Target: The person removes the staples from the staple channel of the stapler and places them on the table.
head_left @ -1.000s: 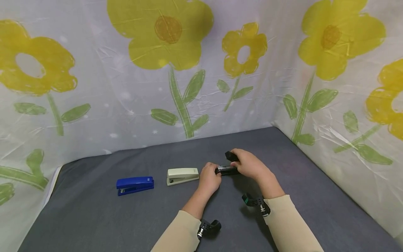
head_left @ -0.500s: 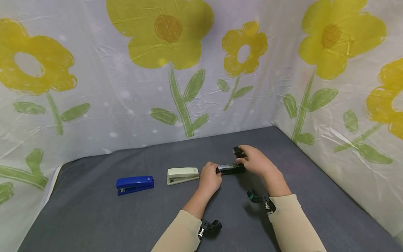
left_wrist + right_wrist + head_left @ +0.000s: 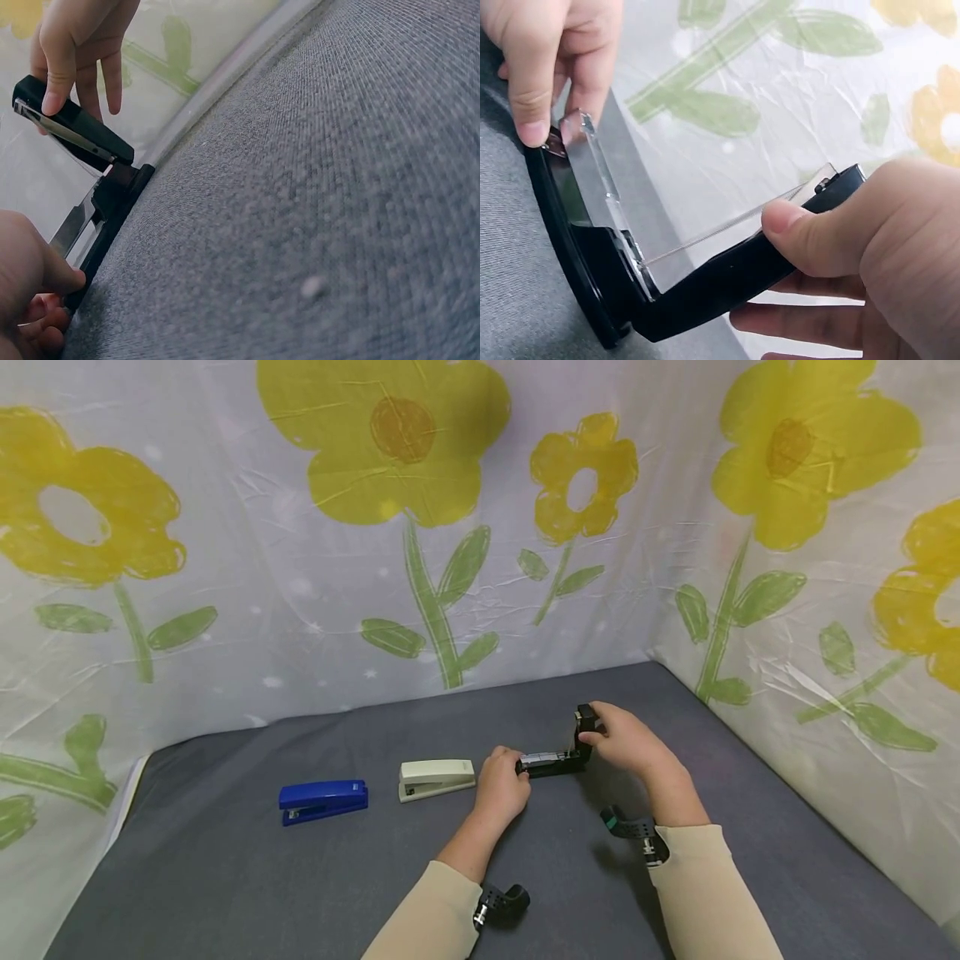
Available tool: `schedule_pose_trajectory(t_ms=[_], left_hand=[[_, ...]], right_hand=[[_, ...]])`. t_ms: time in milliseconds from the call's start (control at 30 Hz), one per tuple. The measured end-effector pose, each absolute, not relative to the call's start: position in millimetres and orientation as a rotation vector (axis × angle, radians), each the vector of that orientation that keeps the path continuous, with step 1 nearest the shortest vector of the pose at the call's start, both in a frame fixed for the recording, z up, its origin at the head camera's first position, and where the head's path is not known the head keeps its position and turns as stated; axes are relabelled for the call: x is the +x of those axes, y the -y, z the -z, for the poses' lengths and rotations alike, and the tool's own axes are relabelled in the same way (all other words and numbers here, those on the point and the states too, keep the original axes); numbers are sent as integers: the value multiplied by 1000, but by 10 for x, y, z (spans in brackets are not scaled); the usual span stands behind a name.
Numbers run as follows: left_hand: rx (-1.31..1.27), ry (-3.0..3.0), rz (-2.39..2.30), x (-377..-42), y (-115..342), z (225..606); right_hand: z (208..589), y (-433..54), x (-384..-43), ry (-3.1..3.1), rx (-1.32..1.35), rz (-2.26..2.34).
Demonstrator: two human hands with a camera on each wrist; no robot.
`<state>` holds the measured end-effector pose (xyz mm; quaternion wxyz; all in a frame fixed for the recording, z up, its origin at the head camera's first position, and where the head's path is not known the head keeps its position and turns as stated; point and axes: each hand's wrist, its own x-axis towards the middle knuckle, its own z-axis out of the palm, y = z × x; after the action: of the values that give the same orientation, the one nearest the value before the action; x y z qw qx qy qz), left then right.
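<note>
A black stapler [image 3: 551, 767] lies on the dark cloth with its top arm swung up, roughly at a right angle to its base in the head view. My left hand [image 3: 502, 782] pinches the front end of the base [image 3: 574, 255] between thumb and fingers. My right hand [image 3: 630, 739] grips the raised top arm [image 3: 75, 124], thumb on one side and fingers on the other. Between the two halves, the metal staple channel [image 3: 592, 169] and a thin rod show in the right wrist view. To the left stand a cream stapler [image 3: 435, 779] and a blue stapler [image 3: 322, 802], both untouched.
The dark grey cloth [image 3: 225, 877] covers the table. White curtains with yellow flowers [image 3: 315, 610] rise along its back and right edges. Each wrist carries a black camera mount [image 3: 502, 900].
My right hand has moved right and slightly up, swinging the black stapler's top arm from a low tilt to upright. My left hand has stayed on the base.
</note>
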<state>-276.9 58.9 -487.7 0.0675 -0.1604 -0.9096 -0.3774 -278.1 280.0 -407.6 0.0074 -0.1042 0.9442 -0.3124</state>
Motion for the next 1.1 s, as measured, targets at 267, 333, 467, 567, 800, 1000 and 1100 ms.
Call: schedule_pose_trajectory(t_ms=[267,333,467,567,800,1000,1100], left_hand=[[-490,2726,1105,-2787,-605,4908],[-491,2725,1107,-2785,-611,4907],[-493,2732,1120,-2774,-618,4889],[-492,2735,1124,-2772,-620,4882],[-489,2722,1128,-2770,-624,4881],[-494,2704,1132,-2749,-624,4876],[-487,2712,1131,-2741,-624,4865]], right_hand=[[4066,-2922,-2775,-2934,-293,1002],[4077,-2955,-2782,-2933,-279,1024],[4102,-3018,-2790,-2923,-252,1099],[4114,-3054,-2791,-2911,-239,1160],[4123,-3150,-2786,-2867,-206,1252],[4185,-3253,-2769,-2751,-96,1345],[4215,-3294,-2758,-2646,-70,1431]])
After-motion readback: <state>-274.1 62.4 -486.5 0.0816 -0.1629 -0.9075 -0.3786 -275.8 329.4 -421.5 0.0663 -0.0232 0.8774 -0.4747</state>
